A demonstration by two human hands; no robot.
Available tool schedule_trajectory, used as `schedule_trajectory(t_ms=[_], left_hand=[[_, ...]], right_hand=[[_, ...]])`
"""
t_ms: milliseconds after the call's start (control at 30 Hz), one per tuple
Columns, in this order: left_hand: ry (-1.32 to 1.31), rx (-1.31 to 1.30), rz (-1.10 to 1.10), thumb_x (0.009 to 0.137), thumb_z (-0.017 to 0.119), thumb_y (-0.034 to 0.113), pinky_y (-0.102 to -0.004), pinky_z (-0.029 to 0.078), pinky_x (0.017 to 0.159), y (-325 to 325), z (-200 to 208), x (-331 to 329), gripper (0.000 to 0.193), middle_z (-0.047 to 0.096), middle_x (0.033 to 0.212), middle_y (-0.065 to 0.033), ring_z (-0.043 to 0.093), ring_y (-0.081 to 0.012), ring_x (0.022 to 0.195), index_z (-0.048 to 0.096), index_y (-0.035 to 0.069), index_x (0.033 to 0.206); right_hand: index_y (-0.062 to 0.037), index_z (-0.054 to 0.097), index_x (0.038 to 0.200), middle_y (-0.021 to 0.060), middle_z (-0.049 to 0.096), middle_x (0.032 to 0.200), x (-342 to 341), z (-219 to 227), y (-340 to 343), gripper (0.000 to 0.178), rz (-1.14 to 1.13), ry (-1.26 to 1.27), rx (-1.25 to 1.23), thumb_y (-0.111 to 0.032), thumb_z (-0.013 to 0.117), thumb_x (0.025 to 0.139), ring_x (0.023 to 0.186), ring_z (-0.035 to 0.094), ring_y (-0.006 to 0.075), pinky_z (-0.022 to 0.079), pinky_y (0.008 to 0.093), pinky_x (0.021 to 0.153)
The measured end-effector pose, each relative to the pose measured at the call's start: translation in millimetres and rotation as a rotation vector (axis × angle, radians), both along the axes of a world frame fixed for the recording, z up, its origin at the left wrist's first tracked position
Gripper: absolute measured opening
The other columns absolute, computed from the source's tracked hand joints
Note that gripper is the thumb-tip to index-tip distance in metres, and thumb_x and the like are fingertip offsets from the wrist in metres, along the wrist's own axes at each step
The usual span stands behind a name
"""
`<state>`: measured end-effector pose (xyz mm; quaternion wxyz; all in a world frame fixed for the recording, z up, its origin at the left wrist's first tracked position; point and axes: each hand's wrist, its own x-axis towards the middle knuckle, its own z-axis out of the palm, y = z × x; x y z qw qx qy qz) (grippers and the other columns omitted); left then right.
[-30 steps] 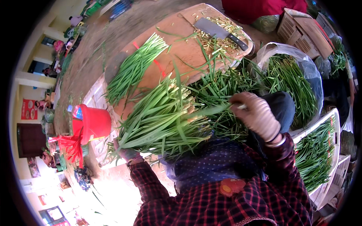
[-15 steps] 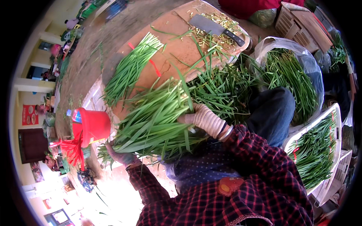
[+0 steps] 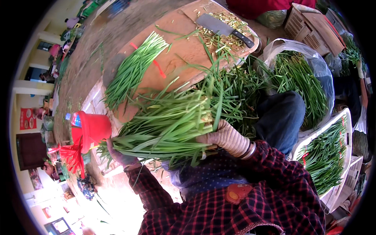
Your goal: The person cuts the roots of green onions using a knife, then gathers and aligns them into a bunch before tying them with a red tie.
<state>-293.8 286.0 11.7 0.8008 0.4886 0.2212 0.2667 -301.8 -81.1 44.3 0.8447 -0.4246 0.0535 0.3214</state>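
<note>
We are holding the greens [image 3: 168, 121] near the board [image 3: 178, 56]; our left hand [image 3: 122, 157] is clasping their leafy end, while our right hand [image 3: 229, 140] is grasping their stem end.

Centre: chive bunch [image 3: 168, 127], bright green, paling to yellow-green at the stem ends. Right of centre: right glove [image 3: 232, 139], pale beige with darker ribbed bands; trousers [image 3: 280, 117], dark blue. Lower centre: shirt [image 3: 180, 219], dark with red check; apron [image 3: 209, 178], violet-blue with pale dots. Left: bucket [image 3: 98, 127], solid red. Upper centre: chopping board [image 3: 176, 55], orange-brown; cleaver [image 3: 214, 25], grey blade, black handle. Upper right: cloth [image 3: 270, 6], deep red.
</note>
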Motion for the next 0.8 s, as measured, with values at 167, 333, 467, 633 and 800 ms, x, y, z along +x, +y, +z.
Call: schedule_trajectory(t_ms=[167, 333, 467, 633, 800], left_hand=[[-0.059, 0.086, -0.02, 0.096, 0.053, 0.036, -0.0372, 0.056, 0.071, -30.4, 12.9, -2.2, 0.029, 0.062, 0.086, -0.0077, 0.062, -0.0214, 0.077, 0.056, 0.007, 0.1], [-0.087, 0.113, -0.013, 0.095, 0.054, 0.035, -0.0381, 0.056, 0.072, -20.5, -1.0, -0.5, 0.028, 0.062, 0.089, -0.0085, 0.063, -0.0219, 0.082, 0.056, 0.008, 0.101], [-0.066, 0.069, -0.082, 0.096, 0.053, 0.036, -0.0381, 0.056, 0.073, 8.1, -18.7, -4.3, 0.033, 0.06, 0.098, -0.0102, 0.062, -0.0214, 0.088, 0.054, 0.006, 0.11], [-0.038, 0.13, 0.019, 0.097, 0.05, 0.031, -0.0413, 0.055, 0.082, 7.1, -23.8, -3.9, 0.037, 0.058, 0.107, -0.0101, 0.061, -0.0237, 0.092, 0.049, 0.005, 0.124], [0.039, -0.177, 0.035, 0.09, 0.056, 0.037, -0.0459, 0.052, 0.087, 31.9, -17.6, -12.2, 0.042, 0.058, 0.114, -0.0117, 0.059, -0.0281, 0.102, 0.054, 0.007, 0.12]], right_hand=[[-0.0044, 0.054, 0.127, -0.0007, 0.066, 0.097, -1.0, 15.6, -21.8, 0.045, 0.234, -0.134, 0.008, -0.003, 0.069, 0.084, 0.081, 0.058, 0.0074, 0.048, 0.0221, 0.069], [-0.0042, 0.063, 0.114, 0.001, 0.065, 0.097, 2.5, 35.1, -38.8, 0.031, 0.322, -0.147, -0.047, -0.005, 0.07, 0.084, 0.088, 0.057, 0.0089, 0.046, 0.0256, 0.074], [-0.0026, 0.069, 0.089, -0.001, 0.061, 0.083, -1.1, 34.2, -58.2, 0.011, 0.432, -0.232, -0.184, -0.013, 0.072, 0.085, 0.08, 0.055, 0.0086, 0.044, 0.0265, 0.072], [-0.0012, 0.069, 0.095, -0.0021, 0.062, 0.08, -1.8, 42.8, -115.7, 0.017, 0.418, -0.217, -0.24, -0.016, 0.071, 0.087, 0.073, 0.053, 0.0077, 0.042, 0.0246, 0.068], [0.0026, 0.064, 0.096, 0.0126, 0.069, 0.091, -7.9, 63.3, -183.2, 0.017, -0.14, -0.255, -0.216, -0.01, 0.068, 0.085, 0.081, 0.064, 0.0191, 0.052, 0.0292, 0.073]])
